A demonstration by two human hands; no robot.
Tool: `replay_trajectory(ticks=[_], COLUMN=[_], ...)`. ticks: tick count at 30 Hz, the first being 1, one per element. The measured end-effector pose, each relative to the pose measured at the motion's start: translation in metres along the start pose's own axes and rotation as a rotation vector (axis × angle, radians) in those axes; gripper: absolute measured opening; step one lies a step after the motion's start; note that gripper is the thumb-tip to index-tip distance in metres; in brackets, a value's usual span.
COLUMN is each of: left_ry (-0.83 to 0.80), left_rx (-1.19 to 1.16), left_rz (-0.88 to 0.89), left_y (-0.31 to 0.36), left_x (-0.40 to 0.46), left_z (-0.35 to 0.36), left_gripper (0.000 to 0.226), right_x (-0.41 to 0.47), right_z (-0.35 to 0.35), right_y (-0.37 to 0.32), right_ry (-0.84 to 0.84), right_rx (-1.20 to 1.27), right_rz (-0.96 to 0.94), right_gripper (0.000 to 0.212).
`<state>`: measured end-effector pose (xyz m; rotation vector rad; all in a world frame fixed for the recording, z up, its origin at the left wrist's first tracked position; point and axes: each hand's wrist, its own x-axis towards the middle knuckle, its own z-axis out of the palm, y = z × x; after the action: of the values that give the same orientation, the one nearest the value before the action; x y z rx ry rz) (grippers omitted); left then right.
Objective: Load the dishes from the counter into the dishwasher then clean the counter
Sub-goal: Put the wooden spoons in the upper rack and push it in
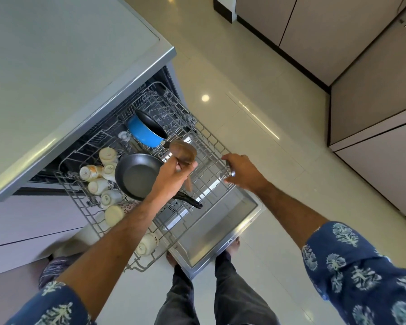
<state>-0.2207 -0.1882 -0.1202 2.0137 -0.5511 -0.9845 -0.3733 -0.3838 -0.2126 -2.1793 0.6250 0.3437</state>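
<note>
The dishwasher's wire rack (211,137) is pulled out over the open door (223,233). In it lie a black frying pan (136,174), a blue saucepan (143,132) and several cream cups (96,172). My left hand (174,177) grips wooden spoons (183,151) above the rack, their brown bowls pointing up beside the saucepan. My right hand (242,172) hovers at the rack's right rim and holds a small shiny metal object (230,171); what it is I cannot tell.
A pale grey counter (63,66) fills the upper left, above the dishwasher. Glossy tiled floor (267,118) spreads right toward beige cabinets (373,78). My legs and feet stand just in front of the open door.
</note>
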Motion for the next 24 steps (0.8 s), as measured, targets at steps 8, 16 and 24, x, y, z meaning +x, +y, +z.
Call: replay_trajectory(ticks=[8, 16, 24], left_ry=[-0.104, -0.137, 0.064], left_rx=[0.249, 0.553, 0.602], left_rz=[0.146, 0.309, 0.328], left_y=[0.017, 0.035, 0.026], left_x=[0.007, 0.034, 0.058], left_z=[0.014, 0.029, 0.007], left_gripper=[0.025, 0.022, 0.055], right_x=[-0.021, -0.029, -0.056], right_z=[-0.080, -0.105, -0.156], right_y=[-0.072, -0.103, -0.052], right_ry=[0.085, -0.063, 0.288], right_rx=[0.515, 0.267, 0.256], right_rz=[-0.087, -0.183, -0.111], right_gripper=[0.042, 0.037, 0.023])
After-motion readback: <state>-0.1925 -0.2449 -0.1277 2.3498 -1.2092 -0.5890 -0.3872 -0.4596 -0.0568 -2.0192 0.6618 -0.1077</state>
